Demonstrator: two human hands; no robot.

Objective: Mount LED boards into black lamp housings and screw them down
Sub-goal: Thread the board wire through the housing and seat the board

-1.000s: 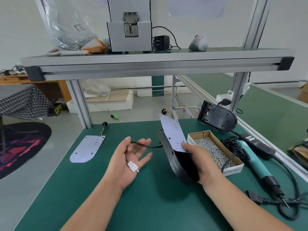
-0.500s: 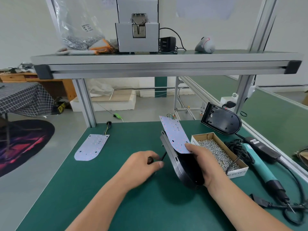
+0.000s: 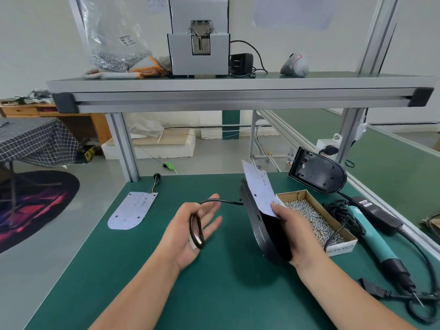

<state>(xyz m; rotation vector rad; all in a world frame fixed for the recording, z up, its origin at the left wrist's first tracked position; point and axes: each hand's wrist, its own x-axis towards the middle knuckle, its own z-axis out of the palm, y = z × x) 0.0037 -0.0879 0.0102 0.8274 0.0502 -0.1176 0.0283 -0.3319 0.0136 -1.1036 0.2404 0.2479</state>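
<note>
Two bare hands work above a green table [image 3: 214, 294], seen from a head camera looking down. The right hand [image 3: 292, 232] grips a black lamp housing [image 3: 259, 225], held on edge and tilted, just left of an open cardboard box of screws [image 3: 340, 247]. Its fingers curl round the housing's back, and its thumb presses the near end of a white LED board [image 3: 260, 189] against it. The board's far end stands clear of the housing.

A thin black cable [image 3: 221, 201] leaves the housing's left edge and runs to the left hand [image 3: 192, 232], farther left of the box. That hand lies palm up, fingers loosely straight and unclenched, with a loop of the cable resting across the palm. A small white piece shows beneath the loop.

Well left of the box, a second LED board [image 3: 132, 210] lies flat on the table. Behind the box, a second black housing [image 3: 317, 172] leans with its hollow inside facing the camera. Just right of the box lies a teal electric screwdriver [image 3: 371, 236] with a black cord.
</note>
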